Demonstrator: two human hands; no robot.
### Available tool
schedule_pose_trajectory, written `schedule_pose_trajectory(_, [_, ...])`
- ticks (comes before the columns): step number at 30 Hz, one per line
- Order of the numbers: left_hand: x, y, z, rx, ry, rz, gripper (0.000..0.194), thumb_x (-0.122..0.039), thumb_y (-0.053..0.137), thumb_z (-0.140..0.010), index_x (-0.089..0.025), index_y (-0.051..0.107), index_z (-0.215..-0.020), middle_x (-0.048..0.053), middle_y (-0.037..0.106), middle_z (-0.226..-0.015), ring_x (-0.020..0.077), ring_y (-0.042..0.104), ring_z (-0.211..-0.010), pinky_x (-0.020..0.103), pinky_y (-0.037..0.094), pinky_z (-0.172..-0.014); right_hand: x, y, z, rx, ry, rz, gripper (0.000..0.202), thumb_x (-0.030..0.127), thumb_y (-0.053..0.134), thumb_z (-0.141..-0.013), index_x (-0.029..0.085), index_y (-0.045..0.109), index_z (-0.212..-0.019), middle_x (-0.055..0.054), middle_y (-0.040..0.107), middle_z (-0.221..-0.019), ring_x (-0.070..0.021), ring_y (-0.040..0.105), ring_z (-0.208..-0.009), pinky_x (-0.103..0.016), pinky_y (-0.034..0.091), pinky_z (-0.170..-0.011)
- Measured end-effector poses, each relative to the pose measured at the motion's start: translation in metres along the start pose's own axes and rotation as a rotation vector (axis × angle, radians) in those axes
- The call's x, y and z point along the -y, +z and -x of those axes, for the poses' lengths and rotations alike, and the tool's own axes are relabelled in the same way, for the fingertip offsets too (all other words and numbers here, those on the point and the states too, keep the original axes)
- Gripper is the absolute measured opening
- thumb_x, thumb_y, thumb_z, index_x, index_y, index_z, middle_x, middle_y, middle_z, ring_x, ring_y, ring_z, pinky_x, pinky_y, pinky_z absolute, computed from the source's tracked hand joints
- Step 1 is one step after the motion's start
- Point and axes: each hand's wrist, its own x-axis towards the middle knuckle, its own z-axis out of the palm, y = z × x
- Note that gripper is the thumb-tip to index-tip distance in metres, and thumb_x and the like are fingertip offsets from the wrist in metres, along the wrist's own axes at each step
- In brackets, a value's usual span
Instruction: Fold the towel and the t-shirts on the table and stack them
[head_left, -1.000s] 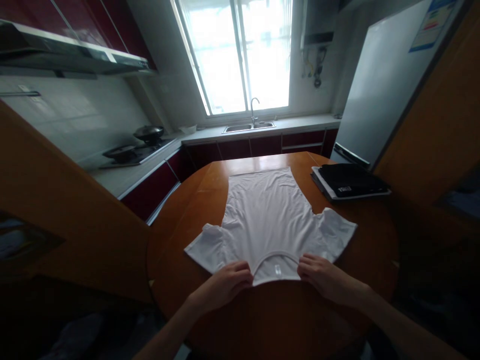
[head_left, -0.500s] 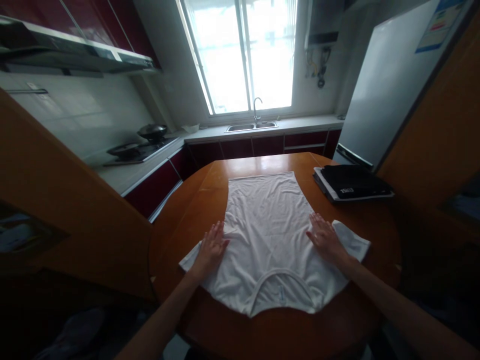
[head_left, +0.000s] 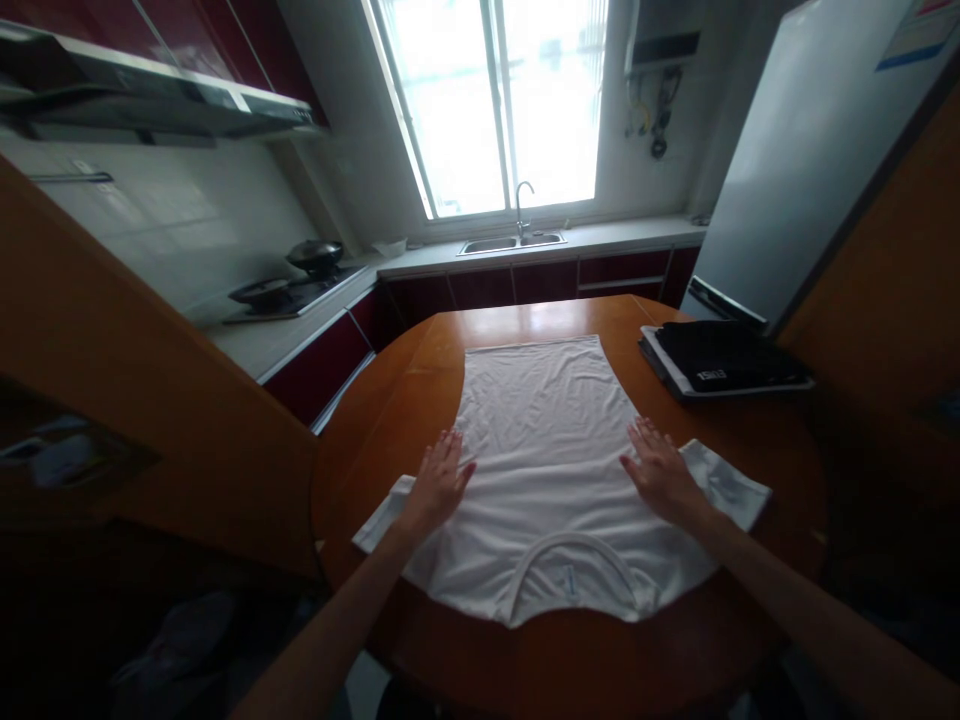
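Note:
A white short-sleeved T-shirt (head_left: 547, 430) lies spread on the round wooden table (head_left: 397, 385), its neckline toward me and its hem at the far side. My left hand (head_left: 439, 482) rests flat on the shirt's left edge, close to the left sleeve. On the opposite edge, beside the right sleeve, lies my right hand (head_left: 661, 470), palm down. Both hands have their fingers stretched out and hold nothing. Soft creases run across the cloth between them.
Folded dark and white clothes (head_left: 727, 358) are stacked at the table's right. Beyond stand a counter with a sink (head_left: 512, 243), a stove with pans (head_left: 315, 257) at the left, and a fridge (head_left: 765, 180) at the right.
The view has shifted slightly. My hands remain flat at the shirt's sides, and the cloth between them now shows straighter crosswise creases and looks pulled wider.

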Motion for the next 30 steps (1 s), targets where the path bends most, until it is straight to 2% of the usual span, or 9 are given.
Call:
schedule_pose_trajectory(3, [-0.011,0.000,-0.018,0.121,-0.018,0.008,0.067,-0.050,0.021,-0.106,-0.011,0.030,-0.159,0.015,0.027,-0.165,0.0280,0.023,-0.154,0.050,0.024,-0.123,0.004,0.000,-0.006,0.088,-0.029,0.011,0.063,0.043,0.028,-0.103,0.008,0.038,-0.155,-0.017,0.034,-0.162,-0.0267,0.024,-0.153,-0.050,0.020,-0.123])
schedule_pose_trajectory(9, [0.007,0.011,-0.021,0.185,-0.084,-0.034,0.069,-0.054,0.022,-0.105,-0.012,0.029,-0.159,0.014,0.021,-0.167,0.0327,0.016,-0.155,0.058,0.020,-0.122,-0.006,-0.002,-0.009,0.164,0.023,0.028,0.064,0.047,0.027,-0.103,0.010,0.039,-0.154,-0.016,0.032,-0.163,-0.0289,0.023,-0.153,-0.059,0.014,-0.122])
schedule_pose_trajectory(11, [-0.002,0.010,-0.038,0.148,-0.059,-0.031,0.069,-0.055,0.023,-0.105,-0.012,0.031,-0.159,0.015,0.022,-0.166,0.0332,0.016,-0.155,0.058,0.020,-0.122,0.007,-0.006,-0.030,0.160,0.004,-0.013,0.064,0.048,0.028,-0.104,0.010,0.040,-0.153,-0.017,0.032,-0.163,-0.0293,0.023,-0.153,-0.057,0.016,-0.122])
schedule_pose_trajectory(14, [-0.036,0.011,-0.082,0.105,0.016,0.016,0.069,-0.054,0.026,-0.105,-0.010,0.032,-0.157,0.018,0.021,-0.166,0.0321,0.017,-0.155,0.053,0.021,-0.123,0.041,-0.007,-0.084,0.178,-0.045,-0.111,0.061,0.044,0.030,-0.104,0.008,0.041,-0.153,-0.019,0.029,-0.164,-0.0287,0.023,-0.153,-0.049,0.022,-0.122])
schedule_pose_trajectory(18, [-0.064,0.019,-0.141,0.132,0.068,0.057,0.062,-0.050,0.030,-0.105,-0.016,0.036,-0.156,0.015,0.023,-0.166,0.0320,0.019,-0.154,0.055,0.022,-0.122,0.065,0.011,-0.147,0.254,-0.088,-0.135,0.062,0.042,0.031,-0.105,0.010,0.029,-0.158,-0.017,0.017,-0.168,-0.0279,0.013,-0.156,-0.051,0.017,-0.122])
schedule_pose_trajectory(20, [-0.051,0.024,-0.156,0.137,0.037,0.052,0.058,-0.050,0.031,-0.105,-0.020,0.039,-0.155,0.015,0.028,-0.165,0.0319,0.023,-0.153,0.056,0.022,-0.121,0.054,0.023,-0.161,0.281,-0.077,-0.093,0.065,0.045,0.030,-0.105,0.010,0.027,-0.159,-0.018,0.017,-0.167,-0.0278,0.012,-0.156,-0.052,0.013,-0.123])
schedule_pose_trajectory(25, [0.008,0.032,-0.165,0.104,-0.087,0.011,0.060,-0.050,0.027,-0.105,-0.017,0.040,-0.154,0.017,0.030,-0.164,0.0323,0.025,-0.152,0.057,0.024,-0.120,0.007,0.041,-0.178,0.231,0.094,-0.011,0.066,0.047,0.026,-0.105,0.006,0.031,-0.157,-0.020,0.023,-0.165,-0.0299,0.018,-0.154,-0.052,0.013,-0.123])
schedule_pose_trajectory(27, [0.008,0.034,-0.174,0.079,-0.075,0.002,0.062,-0.050,0.026,-0.105,-0.014,0.039,-0.154,0.018,0.030,-0.164,0.0334,0.023,-0.153,0.058,0.022,-0.121,0.009,0.044,-0.194,0.205,0.101,-0.024,0.064,0.045,0.026,-0.105,0.005,0.033,-0.156,-0.020,0.025,-0.165,-0.0307,0.019,-0.154,-0.053,0.014,-0.123])
schedule_pose_trajectory(30, [-0.022,0.039,-0.205,0.062,0.025,0.026,0.061,-0.050,0.026,-0.106,-0.015,0.039,-0.155,0.016,0.030,-0.164,0.0332,0.023,-0.153,0.055,0.021,-0.122,0.039,0.052,-0.227,0.189,-0.010,-0.071,0.062,0.042,0.029,-0.105,0.006,0.033,-0.156,-0.020,0.023,-0.165,-0.0302,0.019,-0.154,-0.054,0.015,-0.122])
